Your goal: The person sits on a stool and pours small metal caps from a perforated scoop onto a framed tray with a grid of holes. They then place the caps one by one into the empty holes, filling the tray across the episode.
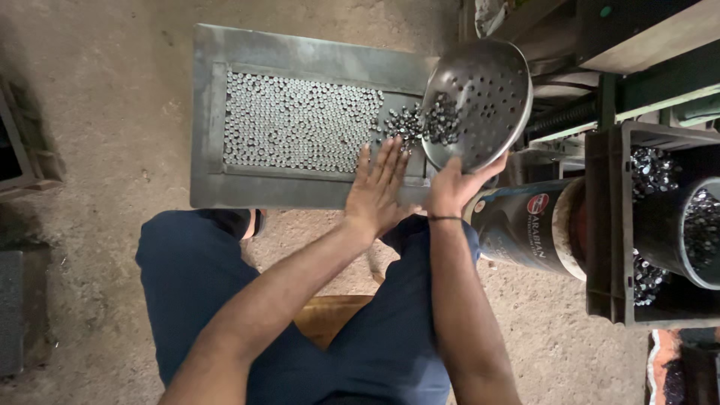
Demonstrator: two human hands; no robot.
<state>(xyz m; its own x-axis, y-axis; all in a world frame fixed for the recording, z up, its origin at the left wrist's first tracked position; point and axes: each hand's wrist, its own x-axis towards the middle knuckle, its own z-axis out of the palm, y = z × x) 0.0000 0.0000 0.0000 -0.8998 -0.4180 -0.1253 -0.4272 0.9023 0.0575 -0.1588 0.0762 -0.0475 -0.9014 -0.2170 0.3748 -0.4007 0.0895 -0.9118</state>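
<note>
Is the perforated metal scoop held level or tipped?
Tipped. The right hand holds the perforated scoop tilted toward the metal tray, and small metal pieces spill over its lower edge beside the flat left hand.

dirt floor [97,97], metal tray [300,56], black crate [604,225]

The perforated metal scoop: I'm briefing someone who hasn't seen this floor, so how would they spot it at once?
Start at the flat grey metal tray on the dirt floor, filled with rows of small metal pieces. At its right end, the right hand tilts the perforated metal scoop over a loose pile. It is the only round, shiny dish punched with holes.
</note>
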